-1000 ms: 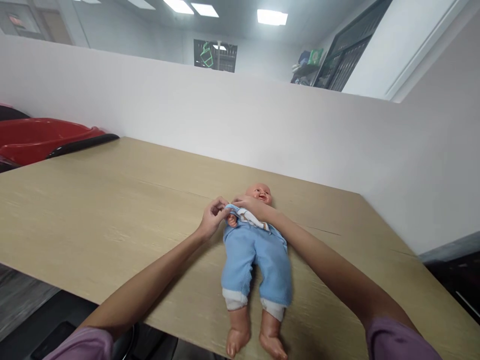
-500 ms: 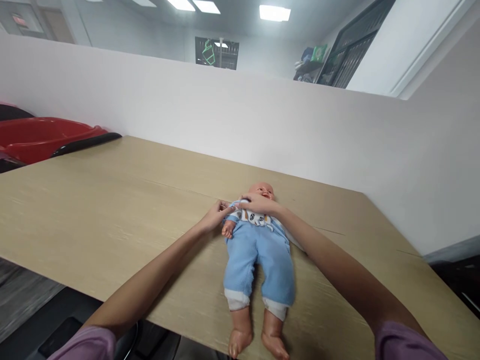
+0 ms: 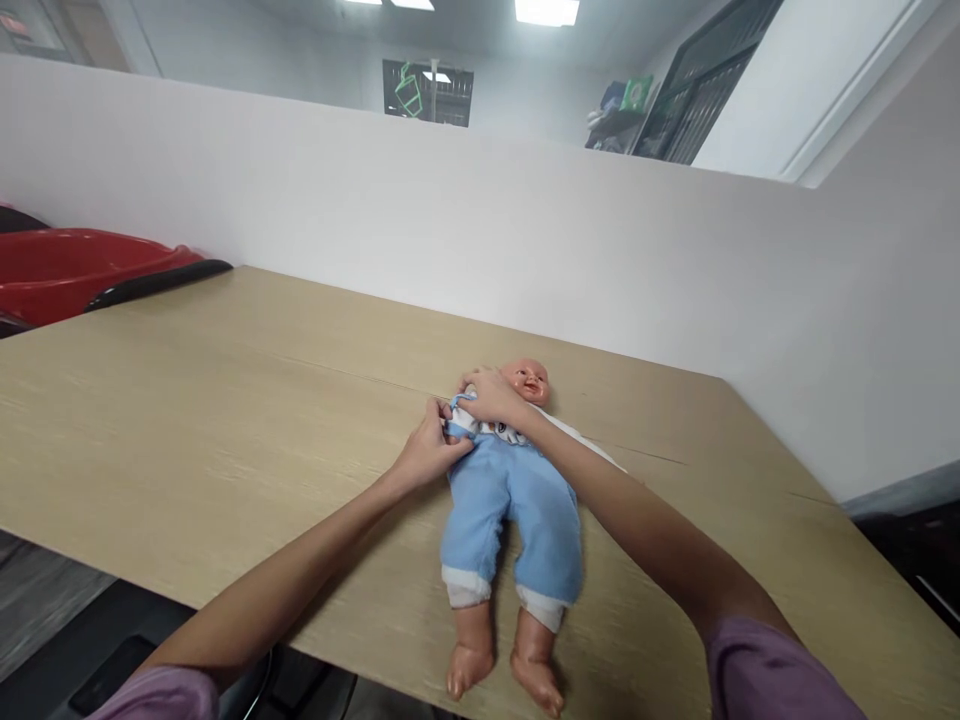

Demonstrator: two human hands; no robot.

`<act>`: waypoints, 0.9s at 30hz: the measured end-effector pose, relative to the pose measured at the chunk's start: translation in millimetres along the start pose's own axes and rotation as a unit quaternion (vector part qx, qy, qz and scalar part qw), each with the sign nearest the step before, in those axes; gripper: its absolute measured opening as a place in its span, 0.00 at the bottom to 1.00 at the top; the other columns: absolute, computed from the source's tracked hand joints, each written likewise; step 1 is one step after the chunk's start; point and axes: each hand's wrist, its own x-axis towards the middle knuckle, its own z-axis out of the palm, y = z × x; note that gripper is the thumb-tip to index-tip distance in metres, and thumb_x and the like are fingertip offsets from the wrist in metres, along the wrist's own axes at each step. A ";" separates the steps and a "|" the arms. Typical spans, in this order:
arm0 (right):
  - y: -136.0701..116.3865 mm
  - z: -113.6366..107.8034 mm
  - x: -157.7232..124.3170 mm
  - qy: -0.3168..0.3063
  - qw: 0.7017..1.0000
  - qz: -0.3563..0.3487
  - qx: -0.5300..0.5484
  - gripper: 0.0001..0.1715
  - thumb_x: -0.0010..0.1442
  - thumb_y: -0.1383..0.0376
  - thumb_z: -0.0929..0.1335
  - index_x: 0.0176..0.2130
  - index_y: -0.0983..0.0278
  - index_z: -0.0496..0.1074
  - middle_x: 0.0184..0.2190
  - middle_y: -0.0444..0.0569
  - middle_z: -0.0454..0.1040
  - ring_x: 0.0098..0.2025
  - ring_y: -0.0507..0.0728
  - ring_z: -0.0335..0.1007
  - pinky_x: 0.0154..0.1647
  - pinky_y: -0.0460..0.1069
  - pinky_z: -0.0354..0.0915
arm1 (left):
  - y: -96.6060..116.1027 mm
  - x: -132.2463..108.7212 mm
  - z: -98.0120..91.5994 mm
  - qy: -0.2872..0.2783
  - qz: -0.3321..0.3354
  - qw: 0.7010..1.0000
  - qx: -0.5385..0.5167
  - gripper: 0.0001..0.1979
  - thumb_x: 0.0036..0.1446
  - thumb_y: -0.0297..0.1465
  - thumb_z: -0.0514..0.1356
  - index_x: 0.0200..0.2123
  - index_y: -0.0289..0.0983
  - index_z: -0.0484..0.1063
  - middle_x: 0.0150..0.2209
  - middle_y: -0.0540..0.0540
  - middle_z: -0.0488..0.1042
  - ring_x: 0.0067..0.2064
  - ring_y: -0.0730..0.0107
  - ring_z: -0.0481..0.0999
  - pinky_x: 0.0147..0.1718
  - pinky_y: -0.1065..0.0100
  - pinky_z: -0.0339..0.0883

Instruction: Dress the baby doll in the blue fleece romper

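A baby doll (image 3: 532, 382) lies on its back on the wooden table (image 3: 300, 420), head toward the wall and feet at the near edge. It wears blue pants (image 3: 510, 500) with white cuffs and a white and blue top. My left hand (image 3: 433, 448) grips the blue-edged sleeve (image 3: 462, 422) at the doll's arm on the left side of the view. Over the same shoulder, my right hand (image 3: 489, 395) pinches the top's fabric, beside the doll's head. The doll's hand on that side is hidden.
A red tub-like object (image 3: 82, 265) with a black edge stands beyond the table's left end. A white wall (image 3: 420, 220) with a window rises behind the table. Black chairs (image 3: 97, 650) are below at the near left; a dark object (image 3: 915, 550) is at the right.
My right hand has moved left off the chest to the shoulder and sleeve. My left hand has shifted slightly lower and left, now round the sleeve, and the doll's small hand is no longer visible.
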 end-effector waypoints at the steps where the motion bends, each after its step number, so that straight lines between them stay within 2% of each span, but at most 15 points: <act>1: 1.1 0.1 2.6 -0.002 1.000 0.008 -0.001 0.11 0.66 0.66 0.72 0.48 0.63 0.81 0.52 0.55 0.85 0.54 0.62 0.78 0.52 0.49 0.69 | 1.9 -2.1 0.4 0.009 0.014 1.000 0.022 0.20 0.54 0.33 0.67 0.44 0.44 0.59 0.28 0.60 0.68 0.27 0.68 0.71 0.32 0.67 0.62; 4: 6.9 2.1 8.9 -0.008 0.999 0.037 -0.003 0.13 0.66 0.69 0.70 0.49 0.64 0.80 0.48 0.55 0.87 0.45 0.60 0.80 0.42 0.49 0.68 | 4.3 -8.1 2.9 0.027 0.050 0.995 0.084 0.17 0.60 0.37 0.66 0.46 0.44 0.61 0.31 0.56 0.70 0.33 0.62 0.75 0.36 0.63 0.63; 8: 14.4 6.9 14.4 -0.005 0.998 0.056 0.002 0.17 0.67 0.70 0.69 0.54 0.66 0.79 0.53 0.58 0.85 0.48 0.61 0.81 0.40 0.48 0.68 | 2.4 -10.9 5.3 0.049 0.070 0.987 0.134 0.23 0.66 0.51 0.66 0.49 0.44 0.63 0.35 0.50 0.74 0.40 0.53 0.78 0.40 0.60 0.65; 10: 17.1 8.1 16.2 -0.019 0.998 0.055 0.016 0.21 0.68 0.71 0.68 0.59 0.65 0.77 0.54 0.57 0.85 0.47 0.60 0.81 0.39 0.47 0.68 | 1.4 -9.7 3.7 0.057 0.072 0.983 0.160 0.23 0.66 0.53 0.66 0.49 0.43 0.64 0.37 0.47 0.76 0.41 0.50 0.79 0.41 0.60 0.65; 12: 19.4 6.4 17.5 -0.050 0.997 0.044 0.037 0.26 0.68 0.72 0.68 0.63 0.64 0.75 0.53 0.54 0.86 0.43 0.57 0.82 0.37 0.46 0.70 | 0.7 -7.6 0.2 0.065 0.070 0.975 0.200 0.21 0.66 0.51 0.66 0.47 0.43 0.65 0.40 0.43 0.78 0.42 0.49 0.80 0.41 0.60 0.64; 14: 21.7 1.0 18.6 -0.088 0.994 0.023 0.059 0.25 0.68 0.72 0.69 0.62 0.62 0.78 0.52 0.51 0.87 0.43 0.56 0.83 0.39 0.46 0.72 | 0.2 -5.3 -4.0 0.060 0.057 0.965 0.247 0.19 0.66 0.50 0.65 0.44 0.43 0.66 0.41 0.41 0.79 0.42 0.47 0.81 0.40 0.60 0.64; 17: 24.9 -9.8 20.5 -0.139 0.987 -0.017 0.080 0.16 0.63 0.70 0.76 0.50 0.60 0.85 0.51 0.47 0.88 0.49 0.57 0.84 0.47 0.45 0.74 | 0.5 -3.5 -8.0 0.031 0.018 0.951 0.308 0.17 0.67 0.48 0.65 0.42 0.43 0.66 0.37 0.40 0.79 0.41 0.43 0.81 0.39 0.59 0.63; 19: 26.0 -13.5 21.7 -0.152 0.985 -0.026 0.082 0.12 0.59 0.68 0.80 0.44 0.60 0.86 0.48 0.46 0.88 0.49 0.58 0.84 0.48 0.45 0.75 | 2.1 -3.7 -8.1 0.014 -0.001 0.942 0.334 0.16 0.68 0.47 0.64 0.44 0.42 0.67 0.35 0.39 0.80 0.41 0.41 0.82 0.39 0.58 0.64; 23: 22.5 -4.6 22.8 -0.121 0.991 -0.002 0.058 0.06 0.63 0.65 0.79 0.42 0.64 0.85 0.42 0.47 0.88 0.40 0.56 0.83 0.42 0.47 0.75 | 8.3 -5.6 -5.0 0.006 0.014 0.927 0.375 0.13 0.68 0.41 0.62 0.48 0.41 0.66 0.42 0.38 0.82 0.46 0.44 0.82 0.43 0.57 0.68; 25: 18.2 3.1 22.4 -0.090 0.995 0.020 0.031 0.07 0.68 0.65 0.77 0.45 0.65 0.82 0.43 0.48 0.86 0.40 0.56 0.82 0.42 0.49 0.76 | 11.8 -5.7 -4.9 0.006 0.056 0.916 0.397 0.12 0.66 0.36 0.62 0.50 0.40 0.67 0.47 0.37 0.81 0.51 0.45 0.81 0.46 0.56 0.71; 27: 13.8 7.8 21.3 -0.057 0.997 0.045 -0.001 0.09 0.72 0.63 0.74 0.48 0.66 0.80 0.46 0.50 0.84 0.43 0.57 0.82 0.47 0.53 0.79 | 14.5 -4.3 -7.8 -0.016 0.132 0.897 0.422 0.14 0.64 0.33 0.62 0.51 0.41 0.68 0.51 0.37 0.80 0.55 0.45 0.79 0.51 0.54 0.72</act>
